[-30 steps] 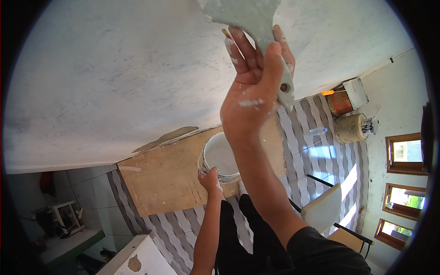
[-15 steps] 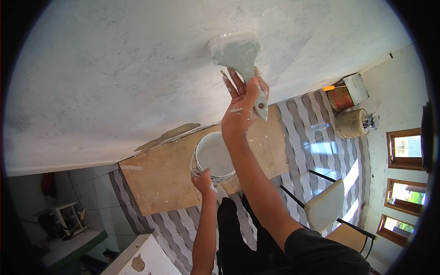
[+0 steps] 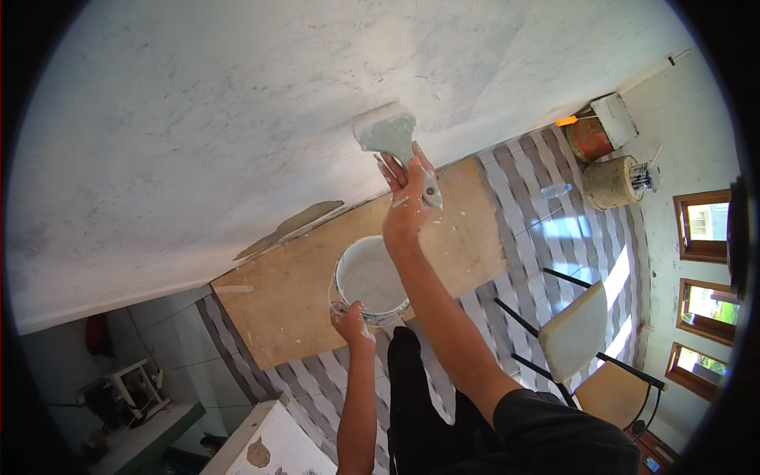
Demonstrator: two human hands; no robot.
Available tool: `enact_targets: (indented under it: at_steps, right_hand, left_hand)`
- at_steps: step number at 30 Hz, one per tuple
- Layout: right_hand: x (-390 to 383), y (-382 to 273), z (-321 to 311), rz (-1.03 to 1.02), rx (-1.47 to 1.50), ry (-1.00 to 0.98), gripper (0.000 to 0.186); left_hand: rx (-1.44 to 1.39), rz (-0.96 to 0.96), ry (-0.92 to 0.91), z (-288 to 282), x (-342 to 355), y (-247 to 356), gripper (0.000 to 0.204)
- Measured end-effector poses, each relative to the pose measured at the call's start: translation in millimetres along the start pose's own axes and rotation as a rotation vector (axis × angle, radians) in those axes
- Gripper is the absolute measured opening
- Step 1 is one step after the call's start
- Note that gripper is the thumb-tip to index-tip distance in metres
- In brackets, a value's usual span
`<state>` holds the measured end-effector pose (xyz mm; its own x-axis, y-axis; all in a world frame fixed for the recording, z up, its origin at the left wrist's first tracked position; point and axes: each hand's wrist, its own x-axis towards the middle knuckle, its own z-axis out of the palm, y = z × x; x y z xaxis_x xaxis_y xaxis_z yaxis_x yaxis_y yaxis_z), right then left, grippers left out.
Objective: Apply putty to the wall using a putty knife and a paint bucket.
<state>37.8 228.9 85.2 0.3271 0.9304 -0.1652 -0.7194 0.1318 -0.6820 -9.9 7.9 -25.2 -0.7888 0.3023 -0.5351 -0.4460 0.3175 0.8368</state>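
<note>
My right hand (image 3: 407, 198) is closed round the handle of a wide, pale grey-green paint brush (image 3: 388, 133). Its bristles lie against the whitish wall (image 3: 237, 142), and white paint smears my fingers. Lower down, my left hand (image 3: 351, 323) grips the near left rim of a round white bucket (image 3: 339, 273). Whitish paint (image 3: 372, 277) shows inside it. My right forearm covers part of the bucket's right side.
A tan board (image 3: 261, 324) covers the striped tile floor along the wall. A padded chair (image 3: 574, 332) stands at right. Beyond it are a plastic bottle (image 3: 556, 191), a stained bucket (image 3: 609, 184) and a red container (image 3: 590, 140). At lower left is a ledge (image 3: 150, 435).
The brush in my right hand has moved down the wall, toward the bucket. My left hand keeps its grip on the rim. The view has shifted slightly.
</note>
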Motion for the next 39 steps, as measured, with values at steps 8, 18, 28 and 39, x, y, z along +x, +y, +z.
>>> enact_targets:
  at_steps: [8,18,28,39]
  right_hand:
    - [2,19,-49,0.08,-0.071,0.06,0.032]
    - [69,35,-50,0.032,-0.08,0.135,0.023]
    - [75,-62,44,-0.015,-0.277,-0.003,0.022]
    - [47,-133,54,-0.101,-0.098,-0.283,0.029]
  left_hand:
    - [0.087,-0.01,-0.002,-31,12,-20,0.026]
    - [0.082,-0.038,0.009,-41,5,-8,0.024]
    - [0.09,0.007,0.037,-57,12,-14,0.026]
    - [0.093,-0.072,0.018,-52,-2,-7,0.023]
